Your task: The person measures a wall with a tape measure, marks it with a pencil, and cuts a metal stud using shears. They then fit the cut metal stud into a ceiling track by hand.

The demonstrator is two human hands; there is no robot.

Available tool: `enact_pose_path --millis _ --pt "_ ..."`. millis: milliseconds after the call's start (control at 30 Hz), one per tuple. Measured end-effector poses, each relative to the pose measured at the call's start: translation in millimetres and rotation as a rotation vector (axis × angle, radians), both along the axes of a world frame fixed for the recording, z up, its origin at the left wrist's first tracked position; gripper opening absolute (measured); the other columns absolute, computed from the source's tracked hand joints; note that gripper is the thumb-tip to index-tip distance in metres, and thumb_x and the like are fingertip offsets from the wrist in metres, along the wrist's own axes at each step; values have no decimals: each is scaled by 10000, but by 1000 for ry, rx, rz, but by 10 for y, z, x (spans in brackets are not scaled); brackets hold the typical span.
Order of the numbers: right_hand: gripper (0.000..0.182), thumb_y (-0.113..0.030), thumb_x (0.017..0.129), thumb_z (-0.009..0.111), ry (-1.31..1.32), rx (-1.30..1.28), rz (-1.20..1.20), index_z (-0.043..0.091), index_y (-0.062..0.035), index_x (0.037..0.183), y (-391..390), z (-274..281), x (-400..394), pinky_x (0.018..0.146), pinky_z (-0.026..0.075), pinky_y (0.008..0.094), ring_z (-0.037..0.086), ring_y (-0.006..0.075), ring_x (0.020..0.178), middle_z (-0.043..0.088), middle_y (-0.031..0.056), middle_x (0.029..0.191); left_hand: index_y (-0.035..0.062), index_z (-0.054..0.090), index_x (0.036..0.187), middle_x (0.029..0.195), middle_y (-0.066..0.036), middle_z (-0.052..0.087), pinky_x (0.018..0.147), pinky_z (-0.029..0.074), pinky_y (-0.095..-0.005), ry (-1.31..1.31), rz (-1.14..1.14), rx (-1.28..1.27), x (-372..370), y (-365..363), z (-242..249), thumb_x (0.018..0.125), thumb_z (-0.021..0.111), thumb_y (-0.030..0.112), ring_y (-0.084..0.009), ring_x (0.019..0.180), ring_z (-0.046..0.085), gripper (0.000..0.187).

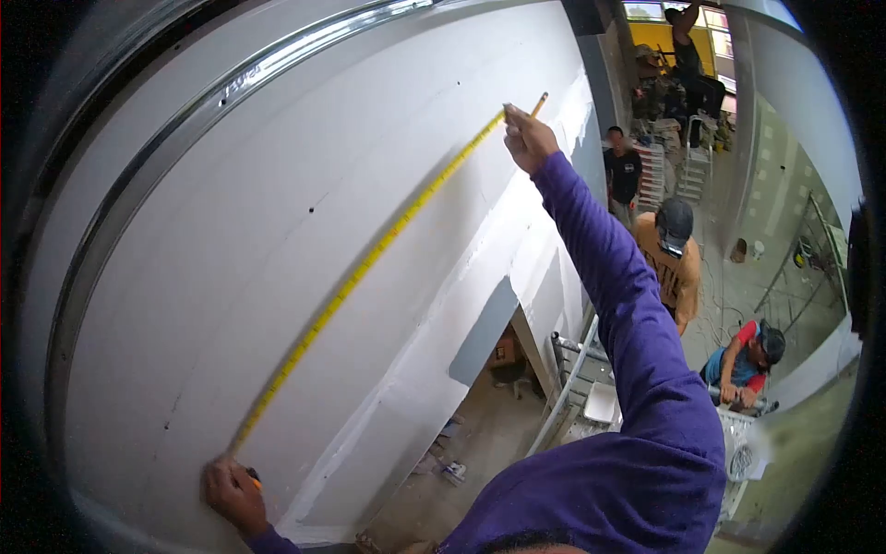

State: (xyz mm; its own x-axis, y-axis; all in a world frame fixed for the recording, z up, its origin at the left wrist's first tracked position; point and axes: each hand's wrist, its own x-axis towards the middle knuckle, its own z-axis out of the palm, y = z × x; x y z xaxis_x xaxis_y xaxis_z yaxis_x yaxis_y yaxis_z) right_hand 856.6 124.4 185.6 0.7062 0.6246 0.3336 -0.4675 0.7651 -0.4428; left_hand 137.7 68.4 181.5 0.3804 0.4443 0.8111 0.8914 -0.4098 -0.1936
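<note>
A yellow tape measure (351,281) is stretched slantwise across the white wall panel (231,240). At its lower end my left hand (234,499) is closed around the tape's case, of which only a bit of orange and black shows. Higher up, my right hand (529,143) pinches the other end of the blade against the panel. A pencil (540,103) also sticks out from the fingers of that hand. Small dark dots mark the panel beside the blade.
A shiny metal channel (249,78) curves along the panel's upper left. Below the panel is an opening (498,406) with debris on the floor. Scaffold rails (568,388) and a white tray (602,403) stand at right, with several people, one in an orange shirt (669,263), beyond.
</note>
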Motion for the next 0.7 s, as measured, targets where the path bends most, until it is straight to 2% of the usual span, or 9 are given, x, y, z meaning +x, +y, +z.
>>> enact_pose_path --millis 133,233,267,400,467,500,600,633,700 --pt "96 -143 891 609 -71 65 3 586 -51 906 582 768 507 409 322 204 416 67 488 496 -1 675 -48 583 948 836 -179 586 684 473 -428 -29 61 162 443 299 529 893 510 78 -357 780 584 155" --pt "112 -143 868 619 5 155 -42 582 -43 902 973 1326 844 405 341 217 436 100 487 506 20 668 -47 584 968 866 -181 592 686 477 -421 43 99 259 839 349 989 912 509 90 -350 789 589 166" --pt "133 -140 863 616 -28 134 -55 592 -31 936 1071 1474 963 414 357 227 477 118 525 553 39 719 -46 587 974 882 -182 597 687 480 -418 78 107 320 977 361 1138 916 509 91 -345 791 592 168" --pt "163 -76 878 557 34 168 -154 595 -26 1029 1231 2062 1036 415 305 211 471 120 594 582 71 866 -34 601 1017 892 -159 610 694 493 -385 -26 108 326 1219 472 1603 932 506 116 -303 807 617 197" --pt "249 -116 853 591 -680 -139 -741 590 -63 1097 1716 2046 1637 456 367 253 516 160 652 616 64 926 -27 605 1029 905 -151 619 702 503 -372 -7 133 344 1309 455 1785 936 505 128 -292 817 629 207" --pt "296 -136 841 609 -892 -230 -1087 588 -82 1131 1860 2052 1817 477 398 274 538 180 682 633 60 956 -24 606 1033 915 -147 625 707 509 -366 13 145 352 1371 432 1859 936 506 134 -288 825 635 211" --pt "336 -162 796 631 -1141 -403 -1623 587 -90 1121 2086 2015 2044 720 516 393 618 297 827 646 86 1000 -14 609 1033 954 -144 640 726 524 -362 -23 205 326 1433 480 2000 935 510 146 -285 848 649 213" --pt "309 -162 806 624 -1186 -399 -1653 590 -94 1105 2145 2009 2041 678 487 373 588 270 782 634 74 976 -11 610 1031 969 -143 644 733 528 -363 -57 240 303 1399 479 2014 934 511 150 -286 855 652 212" --pt "255 -164 826 611 -1185 -308 -1495 596 -102 1073 2213 1990 2014 594 429 334 528 216 694 612 50 928 15 618 1032 984 -142 650 734 537 -361 6 292 340 1349 460 2051 930 520 161 -275 876 658 203"
